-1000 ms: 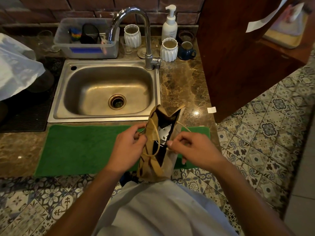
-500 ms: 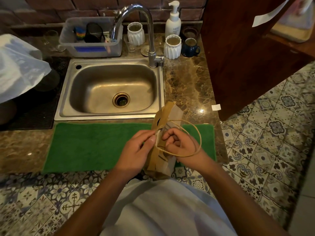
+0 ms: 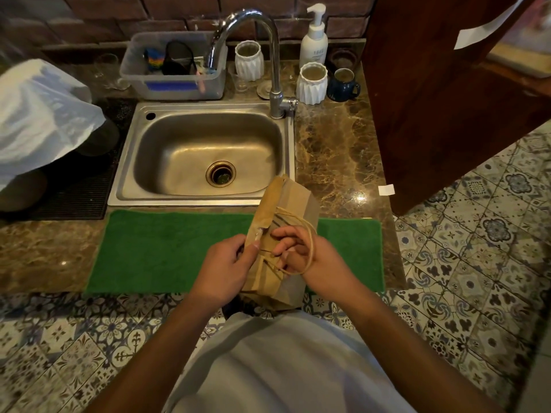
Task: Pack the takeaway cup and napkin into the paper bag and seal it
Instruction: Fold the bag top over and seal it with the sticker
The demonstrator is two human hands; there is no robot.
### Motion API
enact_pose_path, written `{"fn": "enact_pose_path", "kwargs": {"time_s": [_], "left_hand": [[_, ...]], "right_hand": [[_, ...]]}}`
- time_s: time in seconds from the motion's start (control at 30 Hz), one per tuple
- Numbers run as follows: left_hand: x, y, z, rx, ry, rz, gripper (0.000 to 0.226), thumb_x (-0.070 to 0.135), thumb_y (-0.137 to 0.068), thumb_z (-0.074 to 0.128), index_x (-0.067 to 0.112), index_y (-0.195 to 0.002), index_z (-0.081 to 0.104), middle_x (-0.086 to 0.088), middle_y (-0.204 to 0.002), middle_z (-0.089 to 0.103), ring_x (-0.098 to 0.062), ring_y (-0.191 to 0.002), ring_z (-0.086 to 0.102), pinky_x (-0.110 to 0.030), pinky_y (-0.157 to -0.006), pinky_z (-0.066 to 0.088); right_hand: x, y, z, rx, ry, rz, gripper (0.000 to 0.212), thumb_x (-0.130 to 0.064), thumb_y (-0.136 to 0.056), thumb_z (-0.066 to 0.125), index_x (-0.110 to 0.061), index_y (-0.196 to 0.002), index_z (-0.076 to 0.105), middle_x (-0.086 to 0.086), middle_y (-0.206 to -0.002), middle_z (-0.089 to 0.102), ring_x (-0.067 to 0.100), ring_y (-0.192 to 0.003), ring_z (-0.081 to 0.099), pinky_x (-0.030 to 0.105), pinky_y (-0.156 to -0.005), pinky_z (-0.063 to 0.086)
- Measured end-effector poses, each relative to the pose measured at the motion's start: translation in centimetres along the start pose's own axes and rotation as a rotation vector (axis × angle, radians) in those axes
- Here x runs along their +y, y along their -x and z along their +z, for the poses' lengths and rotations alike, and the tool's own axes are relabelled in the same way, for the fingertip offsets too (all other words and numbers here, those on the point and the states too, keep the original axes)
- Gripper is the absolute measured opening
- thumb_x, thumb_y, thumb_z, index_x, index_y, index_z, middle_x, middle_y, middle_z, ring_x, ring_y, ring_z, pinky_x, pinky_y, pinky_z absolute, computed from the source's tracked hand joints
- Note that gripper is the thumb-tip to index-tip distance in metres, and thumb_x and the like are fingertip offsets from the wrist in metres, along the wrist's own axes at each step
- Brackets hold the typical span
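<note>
A brown paper bag (image 3: 293, 204) is held over the front edge of the counter, above the green mat (image 3: 167, 248). Its top is pressed flat and folded over. My left hand (image 3: 226, 268) pinches the bag's left edge with thumb and fingers. My right hand (image 3: 301, 254) presses on the bag's front, and a twine handle (image 3: 310, 234) loops around its fingers and wrist. The bag is closed, so the cup and napkin are hidden from view.
A steel sink (image 3: 205, 156) with a tall faucet (image 3: 272, 55) lies behind the mat. White ribbed cups (image 3: 311, 81), a blue mug (image 3: 343, 84), a soap bottle (image 3: 314, 37) and a plastic bin (image 3: 176, 67) stand at the back. A wooden cabinet (image 3: 432, 99) is at right.
The bag's mouth was open with the white contents showing a second ago; now it is flattened and folded shut. The handle loop has slipped over my right hand.
</note>
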State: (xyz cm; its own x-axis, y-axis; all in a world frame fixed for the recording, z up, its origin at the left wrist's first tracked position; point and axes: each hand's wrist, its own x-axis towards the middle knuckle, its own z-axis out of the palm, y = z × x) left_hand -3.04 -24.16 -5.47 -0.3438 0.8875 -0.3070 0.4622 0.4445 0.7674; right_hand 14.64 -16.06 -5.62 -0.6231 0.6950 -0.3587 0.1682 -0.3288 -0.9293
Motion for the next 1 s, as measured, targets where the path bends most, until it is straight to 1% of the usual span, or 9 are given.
{"fn": "enact_pose_path", "kwargs": {"time_s": [0.2, 0.33, 0.43, 0.6, 0.7, 0.77, 0.83, 0.93, 1.0], "left_hand": [[0.1, -0.4, -1.1, 0.071, -0.064, 0.006, 0.033, 0.036, -0.102, 0.054, 0.013, -0.082, 0.067, -0.010, -0.075, 0.067, -0.033, -0.071, 0.064, -0.049, -0.062, 0.051], [0.3, -0.8, -1.8, 0.105, -0.189, 0.069, 0.028, 0.037, -0.103, 0.050, 0.018, -0.088, 0.064, 0.000, -0.081, 0.064, -0.020, -0.073, 0.062, -0.045, -0.066, 0.055], [0.3, -1.3, -2.3, 0.075, -0.194, 0.131, 0.026, 0.034, -0.103, 0.051, 0.020, -0.083, 0.060, -0.002, -0.071, 0.063, -0.021, -0.063, 0.058, -0.044, -0.060, 0.049], [0.8, -1.8, -2.8, -0.116, -0.265, 0.345, 0.030, 0.048, -0.100, 0.046, 0.027, -0.081, 0.056, 0.004, -0.066, 0.061, -0.018, -0.058, 0.059, -0.043, -0.054, 0.049], [0.9, -2.7, -3.4, -0.179, -0.367, 0.465, 0.032, 0.053, -0.097, 0.042, 0.029, -0.084, 0.058, 0.008, -0.066, 0.062, -0.012, -0.057, 0.059, -0.038, -0.053, 0.049], [0.7, -3.7, -4.0, -0.156, -0.404, 0.506, 0.038, 0.055, -0.097, 0.042, 0.026, -0.088, 0.064, 0.008, -0.066, 0.064, -0.011, -0.056, 0.060, -0.035, -0.052, 0.048], [0.5, -4.2, -4.3, -0.155, -0.376, 0.502, 0.040, 0.058, -0.095, 0.044, 0.026, -0.091, 0.069, 0.009, -0.067, 0.067, -0.007, -0.058, 0.062, -0.031, -0.053, 0.048], [0.7, -4.4, -3.9, -0.163, -0.318, 0.466, 0.036, 0.060, -0.092, 0.050, 0.031, -0.091, 0.071, 0.010, -0.069, 0.069, -0.003, -0.060, 0.063, -0.023, -0.055, 0.048], [1.0, -4.4, -3.7, -0.161, -0.282, 0.415, 0.029, 0.057, -0.090, 0.058, 0.033, -0.092, 0.073, 0.013, -0.072, 0.070, -0.004, -0.063, 0.064, -0.030, -0.058, 0.052]], "right_hand": [[-2.8, 1.5, -1.9, 0.270, 0.038, -0.083, 0.031, 0.008, -0.099, 0.052, -0.015, -0.104, 0.071, 0.003, -0.086, 0.074, 0.014, -0.072, 0.068, 0.026, -0.065, 0.055], [-3.6, 1.3, -2.7, 0.509, 0.402, -0.245, 0.026, -0.011, -0.095, 0.061, -0.019, -0.119, 0.068, -0.005, -0.113, 0.069, 0.007, -0.102, 0.065, 0.031, -0.086, 0.058], [-4.4, 0.4, -2.5, 0.433, 0.727, -0.389, 0.038, -0.023, -0.094, 0.068, -0.020, -0.132, 0.064, -0.004, -0.138, 0.058, 0.012, -0.129, 0.050, 0.022, -0.107, 0.038], [-5.8, -1.5, -1.3, 0.253, 1.038, -0.395, 0.051, -0.050, -0.093, 0.066, -0.030, -0.139, 0.060, -0.003, -0.163, 0.038, 0.023, -0.156, 0.020, 0.050, -0.123, 0.015], [-6.4, -2.6, -1.8, 0.092, 1.169, -0.243, 0.047, -0.062, -0.089, 0.063, -0.035, -0.128, 0.067, -0.007, -0.148, 0.056, 0.020, -0.146, 0.038, 0.058, -0.123, 0.021], [-6.4, -2.7, -2.4, 0.007, 1.149, -0.211, 0.038, -0.062, -0.088, 0.065, -0.036, -0.115, 0.074, -0.009, -0.115, 0.074, 0.015, -0.112, 0.064, 0.049, -0.105, 0.046], [-6.1, -2.5, -2.7, 0.003, 1.124, -0.162, 0.033, -0.061, -0.089, 0.065, -0.035, -0.107, 0.076, -0.010, -0.089, 0.075, 0.013, -0.084, 0.067, 0.039, -0.082, 0.056], [-5.1, -2.5, -2.9, 0.098, 1.132, -0.187, 0.026, -0.055, -0.092, 0.066, -0.032, -0.098, 0.076, -0.008, -0.082, 0.072, 0.014, -0.080, 0.063, 0.034, -0.071, 0.052], [-4.4, -2.5, -3.2, 0.131, 1.105, -0.208, 0.023, -0.051, -0.092, 0.067, -0.031, -0.097, 0.077, -0.006, -0.088, 0.071, 0.015, -0.087, 0.058, 0.033, -0.070, 0.045]]}}
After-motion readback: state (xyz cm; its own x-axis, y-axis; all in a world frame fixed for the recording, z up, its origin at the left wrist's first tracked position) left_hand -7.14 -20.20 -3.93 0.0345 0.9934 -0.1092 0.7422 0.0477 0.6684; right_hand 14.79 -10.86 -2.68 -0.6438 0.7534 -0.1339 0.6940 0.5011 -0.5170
